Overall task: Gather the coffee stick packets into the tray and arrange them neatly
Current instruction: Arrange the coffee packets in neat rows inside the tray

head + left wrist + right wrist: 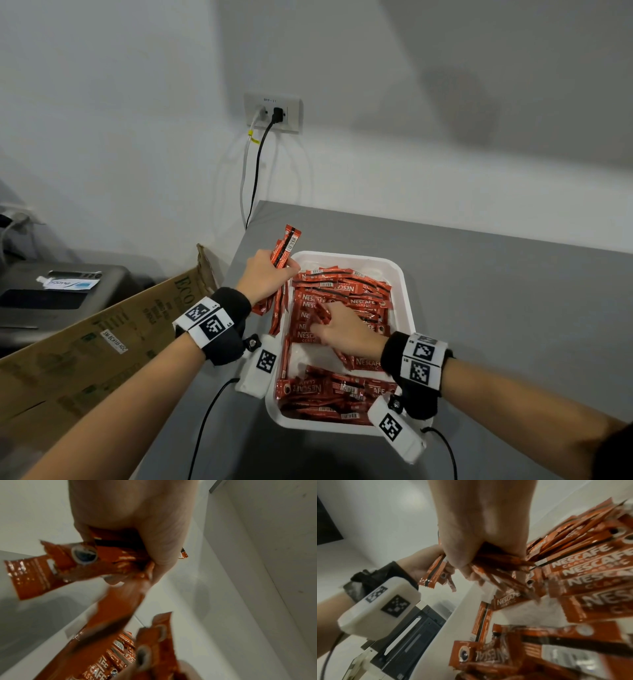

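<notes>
Grey surface (479, 291), set against a white wall (137, 102). Beside its left edge stand an open cardboard box (113, 329) and, farther left, a dark grey machine (51, 294) with a small white tube (68, 283) lying on its top.

White tray (407, 301), resting on the surface near its left edge. It holds most of the red coffee stick packets (346, 294): one stack fills the far half, many of these lying crosswise and roughly parallel, and a second heap (329, 394) fills the near end, with a patch of bare tray floor between the two.

Left hand (265, 277), over the tray's far left corner, fingers closed around a bundle of packets (286, 248) held steeply on end; the upper ends stand clear above the fist, the lower ends hang beside the tray's left rim. In the left wrist view the bundle (68, 563) fans out below the palm.

Right hand (342, 330), inside the tray at the near edge of the far stack. In the right wrist view its fingers (462, 563) curl around several packets (501, 566) and appear to grip them, although motion blur leaves the number unclear.

Wall socket (273, 113), above the surface's far left corner, with a white and a black plug inserted and their cables hanging down.
</notes>
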The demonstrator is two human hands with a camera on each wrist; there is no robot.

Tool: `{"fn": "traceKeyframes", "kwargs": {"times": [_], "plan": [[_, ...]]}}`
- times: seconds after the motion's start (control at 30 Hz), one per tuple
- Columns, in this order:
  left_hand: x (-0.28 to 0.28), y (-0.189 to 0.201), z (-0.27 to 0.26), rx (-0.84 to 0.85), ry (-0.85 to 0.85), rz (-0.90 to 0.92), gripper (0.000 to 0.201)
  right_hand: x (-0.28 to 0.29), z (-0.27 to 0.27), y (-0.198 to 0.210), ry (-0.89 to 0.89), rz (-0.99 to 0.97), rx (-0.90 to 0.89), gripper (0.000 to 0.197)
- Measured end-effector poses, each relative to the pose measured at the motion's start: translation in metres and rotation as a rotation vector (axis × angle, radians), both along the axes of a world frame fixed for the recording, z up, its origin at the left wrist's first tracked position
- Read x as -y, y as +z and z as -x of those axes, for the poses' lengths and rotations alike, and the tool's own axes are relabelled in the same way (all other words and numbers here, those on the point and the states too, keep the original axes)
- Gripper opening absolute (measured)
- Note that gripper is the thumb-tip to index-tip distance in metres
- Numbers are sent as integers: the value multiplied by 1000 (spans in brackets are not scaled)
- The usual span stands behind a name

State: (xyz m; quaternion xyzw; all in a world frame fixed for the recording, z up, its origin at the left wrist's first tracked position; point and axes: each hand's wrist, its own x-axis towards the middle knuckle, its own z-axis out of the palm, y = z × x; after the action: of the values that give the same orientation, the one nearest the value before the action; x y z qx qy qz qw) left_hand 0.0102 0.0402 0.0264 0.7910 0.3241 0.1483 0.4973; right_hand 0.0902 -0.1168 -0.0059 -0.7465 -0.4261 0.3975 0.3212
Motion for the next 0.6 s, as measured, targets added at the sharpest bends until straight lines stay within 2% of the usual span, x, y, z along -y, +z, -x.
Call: {"fn": "traceKeyframes", "kwargs": {"times": [0.17, 0.27, 0.37, 0.5, 0.6], "plan": [[0, 1, -1, -6, 9, 4, 31, -16, 13, -28, 71, 246, -62, 21], [2, 3, 0, -2, 7, 9, 29, -25, 17, -35, 57, 265, -38, 23], [2, 4, 1, -3, 14, 4, 28, -30, 18, -34, 23, 265, -13, 34], [3, 6, 1, 8, 19, 17, 18, -33, 21, -32, 8, 315, 12, 33], [5, 7, 1, 17, 35, 4, 20, -35, 24, -30, -50, 348, -33, 28]]}}
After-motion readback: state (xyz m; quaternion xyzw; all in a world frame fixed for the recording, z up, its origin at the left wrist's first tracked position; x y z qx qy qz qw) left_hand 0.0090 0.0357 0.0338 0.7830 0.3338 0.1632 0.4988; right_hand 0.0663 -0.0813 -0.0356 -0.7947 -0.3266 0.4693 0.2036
